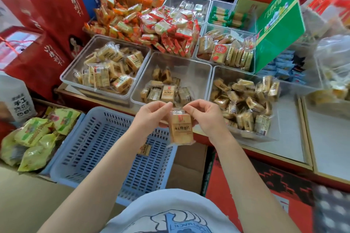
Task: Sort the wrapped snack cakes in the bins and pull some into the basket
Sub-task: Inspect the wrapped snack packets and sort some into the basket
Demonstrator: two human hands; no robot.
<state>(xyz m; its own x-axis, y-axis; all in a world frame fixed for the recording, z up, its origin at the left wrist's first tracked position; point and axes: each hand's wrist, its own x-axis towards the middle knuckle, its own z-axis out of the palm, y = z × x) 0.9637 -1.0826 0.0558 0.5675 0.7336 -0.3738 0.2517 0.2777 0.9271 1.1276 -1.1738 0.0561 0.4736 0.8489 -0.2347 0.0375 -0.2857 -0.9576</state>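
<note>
Fingers of left hand [151, 114] and right hand [203, 117] pinch snack cake [180, 130] above basket [94, 147].

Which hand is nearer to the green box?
Right. The right hand pinches the held cake's wrapper on the side toward the green box; the left hand pinches the far side.

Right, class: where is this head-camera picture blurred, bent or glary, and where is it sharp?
Head view: sharpest at the centre, on the held snack cake and both hands; edges smear, notably the red boxes top left; wide-angle bending curves the counter edge; soft glare on the clear bins.
</note>
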